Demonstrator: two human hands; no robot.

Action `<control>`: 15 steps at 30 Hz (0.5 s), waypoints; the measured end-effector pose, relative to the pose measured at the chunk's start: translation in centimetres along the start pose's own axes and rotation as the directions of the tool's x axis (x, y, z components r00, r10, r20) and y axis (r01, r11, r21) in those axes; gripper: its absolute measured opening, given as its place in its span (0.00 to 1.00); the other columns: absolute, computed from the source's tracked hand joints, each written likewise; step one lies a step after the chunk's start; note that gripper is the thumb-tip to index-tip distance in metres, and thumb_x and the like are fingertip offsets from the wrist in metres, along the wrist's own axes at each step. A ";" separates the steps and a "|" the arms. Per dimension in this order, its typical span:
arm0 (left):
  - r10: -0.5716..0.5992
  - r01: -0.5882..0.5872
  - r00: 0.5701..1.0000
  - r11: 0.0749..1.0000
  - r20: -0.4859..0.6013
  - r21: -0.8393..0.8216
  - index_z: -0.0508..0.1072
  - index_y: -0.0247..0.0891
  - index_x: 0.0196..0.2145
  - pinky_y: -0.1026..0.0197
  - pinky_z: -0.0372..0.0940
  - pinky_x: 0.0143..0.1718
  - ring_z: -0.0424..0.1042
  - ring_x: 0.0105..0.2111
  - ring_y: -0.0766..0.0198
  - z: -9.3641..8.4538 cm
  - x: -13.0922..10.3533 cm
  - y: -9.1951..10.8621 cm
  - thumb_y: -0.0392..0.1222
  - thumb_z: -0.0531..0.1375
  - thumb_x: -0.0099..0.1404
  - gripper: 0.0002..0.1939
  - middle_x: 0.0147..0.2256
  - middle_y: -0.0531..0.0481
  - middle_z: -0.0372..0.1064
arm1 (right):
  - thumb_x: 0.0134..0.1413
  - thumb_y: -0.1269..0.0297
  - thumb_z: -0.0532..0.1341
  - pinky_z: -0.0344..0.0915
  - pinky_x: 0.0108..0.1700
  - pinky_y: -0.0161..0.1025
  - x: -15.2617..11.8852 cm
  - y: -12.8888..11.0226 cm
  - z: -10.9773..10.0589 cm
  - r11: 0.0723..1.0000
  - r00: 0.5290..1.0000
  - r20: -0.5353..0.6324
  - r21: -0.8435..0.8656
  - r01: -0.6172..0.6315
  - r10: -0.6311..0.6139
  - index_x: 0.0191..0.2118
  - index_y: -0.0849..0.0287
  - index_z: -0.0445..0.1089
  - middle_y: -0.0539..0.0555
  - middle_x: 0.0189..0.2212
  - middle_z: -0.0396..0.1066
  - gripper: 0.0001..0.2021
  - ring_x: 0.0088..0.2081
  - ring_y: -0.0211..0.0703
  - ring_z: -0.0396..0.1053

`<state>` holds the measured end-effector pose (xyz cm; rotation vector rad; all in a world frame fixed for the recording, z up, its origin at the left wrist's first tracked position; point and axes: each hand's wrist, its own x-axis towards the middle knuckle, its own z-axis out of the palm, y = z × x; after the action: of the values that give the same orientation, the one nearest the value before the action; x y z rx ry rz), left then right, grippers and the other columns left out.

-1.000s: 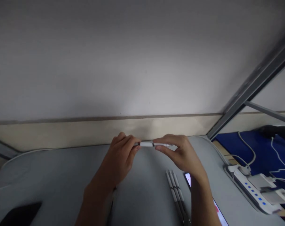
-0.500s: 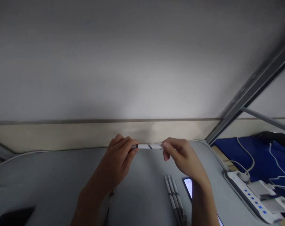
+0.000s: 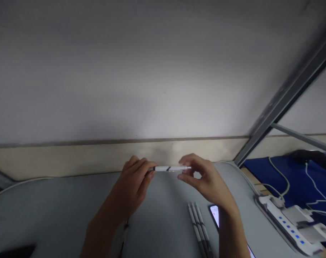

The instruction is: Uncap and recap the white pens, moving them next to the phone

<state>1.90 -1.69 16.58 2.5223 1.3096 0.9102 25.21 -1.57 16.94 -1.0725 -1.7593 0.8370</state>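
Observation:
A white pen with dark bands (image 3: 163, 168) is held level above the far part of the grey table (image 3: 163, 215). My left hand (image 3: 137, 175) pinches its left end, where the dark part disappears under the fingers. Around the pen's right end, my right hand (image 3: 199, 173) has its thumb and fingers apart, and the tip shows in the gap between them. Three similar white pens (image 3: 199, 227) lie side by side on the table, below my right hand. Partly covered by my right forearm is a phone (image 3: 214, 215) with a lit screen.
A white power strip (image 3: 286, 224) with plugs and cables stands at the right edge. Beyond it lies a blue surface (image 3: 262, 166). A grey metal post (image 3: 270, 114) rises at the right. The wall (image 3: 163, 89) closes off the back. A dark object (image 3: 16, 251) sits lower left.
My right thumb and fingers have parted from the pen's right end, uncovering the tip. My left hand keeps its pinch, and the pen has shifted slightly left in view.

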 end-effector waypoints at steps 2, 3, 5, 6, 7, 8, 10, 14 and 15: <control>0.011 -0.011 1.000 1.000 0.000 0.002 0.69 0.41 0.44 0.56 0.58 0.42 0.60 0.38 0.58 -0.1 0.0 0.0 0.40 0.47 0.73 0.11 0.35 0.50 0.68 | 0.59 0.56 0.61 0.60 0.30 0.34 0.0 0.0 0.0 0.998 1.000 0.020 -0.057 -0.023 0.024 0.33 0.58 0.72 0.48 0.24 0.67 0.11 0.27 0.37 0.64; 0.015 -0.015 1.000 1.000 0.002 0.004 0.69 0.41 0.44 0.56 0.58 0.41 0.60 0.38 0.58 -0.1 0.1 -0.1 0.40 0.47 0.73 0.11 0.35 0.50 0.68 | 0.62 0.55 0.58 0.59 0.29 0.34 0.0 0.0 0.0 0.996 0.999 0.013 -0.076 -0.040 0.041 0.31 0.58 0.71 0.48 0.22 0.65 0.13 0.26 0.37 0.63; 0.023 -0.023 1.000 1.000 -0.002 0.006 0.69 0.41 0.45 0.56 0.58 0.42 0.60 0.38 0.58 -0.1 0.1 -0.1 0.40 0.47 0.73 0.11 0.35 0.50 0.68 | 0.60 0.55 0.60 0.60 0.29 0.34 0.0 0.0 0.0 0.997 0.999 -0.012 -0.066 -0.045 0.044 0.36 0.58 0.72 0.48 0.24 0.66 0.11 0.26 0.37 0.64; 0.026 -0.026 1.000 1.000 -0.005 0.008 0.69 0.41 0.45 0.56 0.58 0.42 0.60 0.38 0.58 -0.1 0.1 -0.1 0.40 0.47 0.74 0.11 0.36 0.50 0.68 | 0.57 0.55 0.63 0.61 0.30 0.34 0.0 0.1 0.0 0.999 0.999 -0.021 -0.046 -0.028 0.027 0.40 0.57 0.71 0.48 0.27 0.67 0.11 0.27 0.36 0.64; 0.027 -0.027 1.000 1.000 -0.007 0.009 0.69 0.41 0.46 0.56 0.58 0.42 0.60 0.38 0.58 -0.1 0.1 -0.1 0.40 0.47 0.74 0.12 0.36 0.50 0.67 | 0.55 0.57 0.65 0.61 0.31 0.34 -0.1 0.1 0.0 1.000 1.000 -0.023 -0.029 -0.008 0.007 0.43 0.56 0.70 0.48 0.29 0.68 0.13 0.28 0.37 0.65; 0.029 -0.029 1.000 1.000 -0.008 0.010 0.69 0.41 0.46 0.55 0.58 0.42 0.59 0.38 0.58 -0.1 0.1 -0.1 0.40 0.47 0.74 0.12 0.36 0.50 0.67 | 0.53 0.58 0.67 0.62 0.31 0.34 -0.1 0.1 0.0 1.000 1.000 -0.016 -0.022 0.006 -0.006 0.43 0.56 0.70 0.48 0.30 0.68 0.13 0.29 0.37 0.65; 0.028 -0.028 1.000 1.000 -0.004 0.010 0.69 0.41 0.45 0.56 0.58 0.42 0.59 0.38 0.58 0.0 0.1 -0.1 0.40 0.47 0.74 0.12 0.35 0.51 0.67 | 0.58 0.57 0.63 0.60 0.30 0.34 -0.1 0.2 0.0 0.999 1.000 0.011 -0.051 -0.001 0.001 0.37 0.57 0.70 0.48 0.26 0.66 0.08 0.27 0.36 0.64; 0.015 -0.015 1.000 1.000 -0.003 0.017 0.68 0.41 0.47 0.56 0.58 0.43 0.60 0.39 0.59 0.0 -0.1 -0.1 0.40 0.47 0.74 0.12 0.35 0.51 0.67 | 0.59 0.55 0.62 0.58 0.29 0.34 0.0 0.2 0.1 0.997 0.999 -0.010 -0.071 -0.033 0.032 0.40 0.57 0.71 0.47 0.25 0.66 0.11 0.27 0.36 0.63; 0.011 -0.011 1.000 1.000 -0.008 0.018 0.68 0.41 0.47 0.56 0.58 0.43 0.61 0.39 0.59 0.0 -0.2 -0.1 0.40 0.47 0.74 0.12 0.36 0.51 0.67 | 0.56 0.56 0.65 0.59 0.30 0.34 0.0 0.1 0.1 0.998 1.000 -0.010 -0.057 -0.015 0.015 0.42 0.56 0.70 0.47 0.27 0.67 0.12 0.28 0.36 0.64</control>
<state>1.73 -1.75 16.47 2.5445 1.3142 0.9163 25.15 -1.51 16.79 -1.1264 -1.7786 0.7943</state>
